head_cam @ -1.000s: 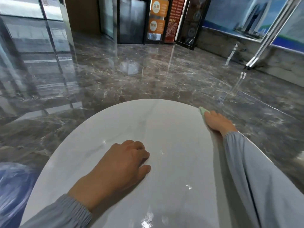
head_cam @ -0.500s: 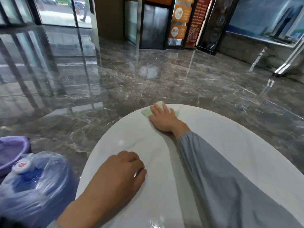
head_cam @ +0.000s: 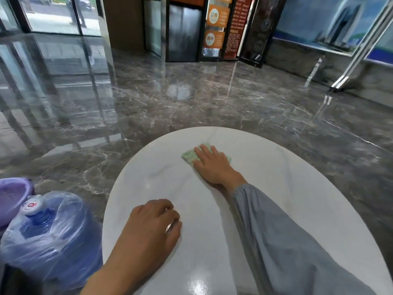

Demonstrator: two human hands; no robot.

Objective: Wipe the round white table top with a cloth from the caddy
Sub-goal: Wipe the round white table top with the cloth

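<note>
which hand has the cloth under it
The right hand, its fingers flat on the green cloth toward the far side of the table top. The left hand rests on bare table top, nearer the person.

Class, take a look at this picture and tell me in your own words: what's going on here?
A person is wiping a round white table top with a green cloth. The right hand presses flat on the cloth, toward the far side. The left hand rests on the near part, fingers loosely curled, holding nothing. On the floor to the left stand a plastic-wrapped water bottle and a purple basket.
</note>
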